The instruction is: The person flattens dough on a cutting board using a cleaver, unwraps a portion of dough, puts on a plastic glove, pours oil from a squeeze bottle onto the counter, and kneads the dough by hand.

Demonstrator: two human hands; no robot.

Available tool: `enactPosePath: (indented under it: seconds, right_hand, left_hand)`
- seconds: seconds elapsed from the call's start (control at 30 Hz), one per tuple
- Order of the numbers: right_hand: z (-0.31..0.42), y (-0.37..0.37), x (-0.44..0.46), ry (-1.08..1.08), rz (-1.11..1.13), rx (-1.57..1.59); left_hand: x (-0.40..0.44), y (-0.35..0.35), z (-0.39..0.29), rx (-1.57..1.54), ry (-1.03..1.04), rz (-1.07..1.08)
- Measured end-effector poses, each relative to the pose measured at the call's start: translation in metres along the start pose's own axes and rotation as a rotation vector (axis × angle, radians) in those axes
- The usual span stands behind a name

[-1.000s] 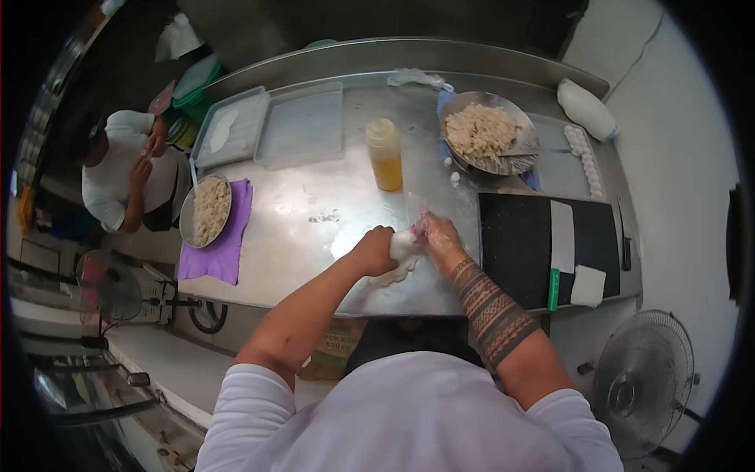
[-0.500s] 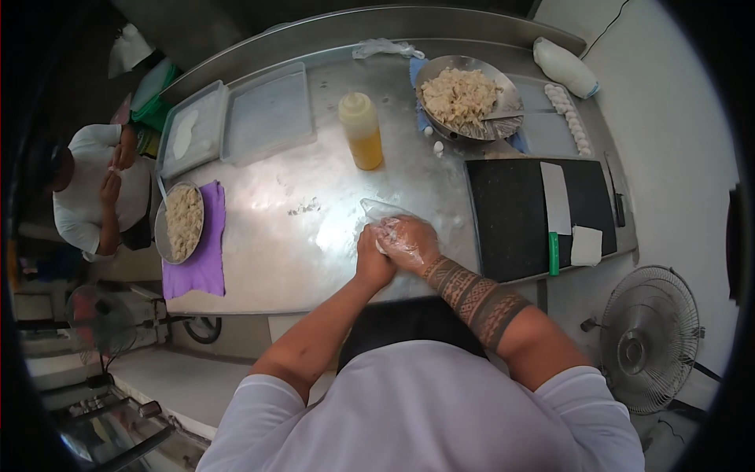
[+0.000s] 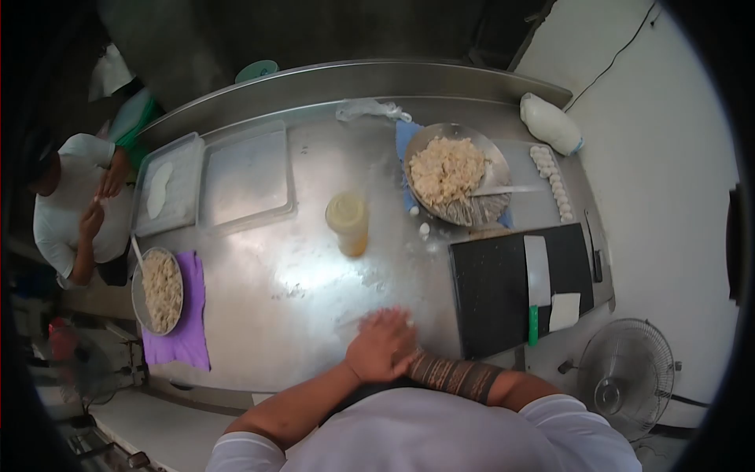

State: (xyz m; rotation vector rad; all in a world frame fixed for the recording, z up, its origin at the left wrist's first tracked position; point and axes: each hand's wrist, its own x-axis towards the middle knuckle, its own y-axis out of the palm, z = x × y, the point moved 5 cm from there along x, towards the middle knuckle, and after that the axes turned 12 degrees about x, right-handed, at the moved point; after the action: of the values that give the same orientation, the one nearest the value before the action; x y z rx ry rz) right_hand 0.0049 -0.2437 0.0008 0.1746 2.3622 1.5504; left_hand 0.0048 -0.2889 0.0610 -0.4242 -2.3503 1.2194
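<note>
At the near edge of the steel table, my left hand lies over my right hand, its fingers stretched forward and slightly blurred. Most of my right hand is hidden beneath it, so its fingers do not show. A faint clear plastic edge shows by the fingertips. Beyond my hands stands a squeeze bottle with yellow liquid, upright. To their right lies a black board bearing a green-handled cleaver and a white square piece.
A metal bowl of pale shredded filling stands back right, near dough balls in a row. Shallow plastic trays lie back left. Another filling bowl rests on a purple cloth, beside a co-worker. A fan stands right.
The view has tilted up, so the table appears lower. My left hand has gone from clasping the plastic-gloved right hand to lying across its top with fingers extended.
</note>
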Motion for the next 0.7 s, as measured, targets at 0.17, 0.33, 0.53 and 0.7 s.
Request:
enactPosePath:
  seconds: [0.17,0.33,0.53,0.7]
  right_hand:
    - [0.075,-0.087,0.024,0.713,-0.261,-0.691]
    - [0.087,-0.082,0.034,0.887,-0.380,-0.649]
    - [0.069,-0.074,0.069,0.923,-0.158,-0.811]
    - [0.059,-0.044,0.090,0.545,1.234,-1.916]
  left_hand:
    - [-0.003,0.038,0.019,0.047,0.138,0.113]
    - [0.015,0.043,0.025,0.008,0.177,0.060]
    - [0.041,0.022,0.013,0.131,0.083,-0.118]
    - [0.033,0.038,0.031,0.195,-0.023,-0.190]
